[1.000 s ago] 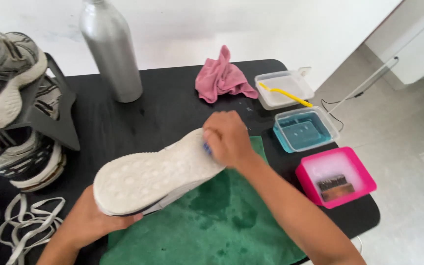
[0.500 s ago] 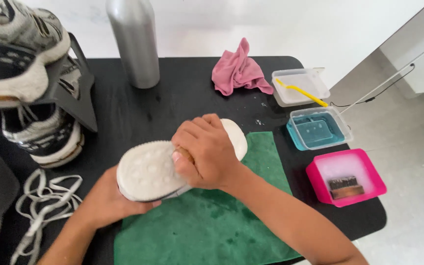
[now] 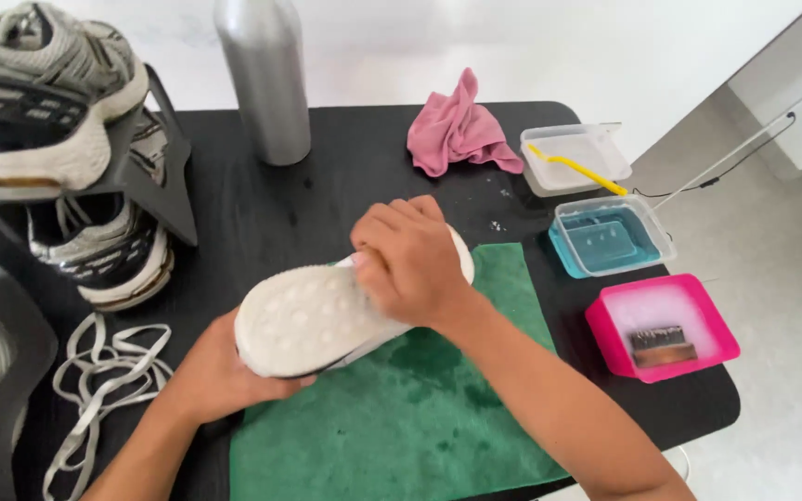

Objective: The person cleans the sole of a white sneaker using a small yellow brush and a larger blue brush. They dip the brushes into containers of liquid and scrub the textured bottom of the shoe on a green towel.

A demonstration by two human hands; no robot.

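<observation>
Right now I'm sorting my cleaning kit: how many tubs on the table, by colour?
Clear tub, with a yellow tool: 1
Blue tub: 1
Pink tub, holding a brush: 1
Total: 3

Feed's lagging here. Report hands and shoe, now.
Left hand grips shoe heel, sole up. Right hand clenched on sole, over green towel. Nothing blocking.

Head camera looks steeply down, close over the black table (image 3: 327, 199)
</observation>
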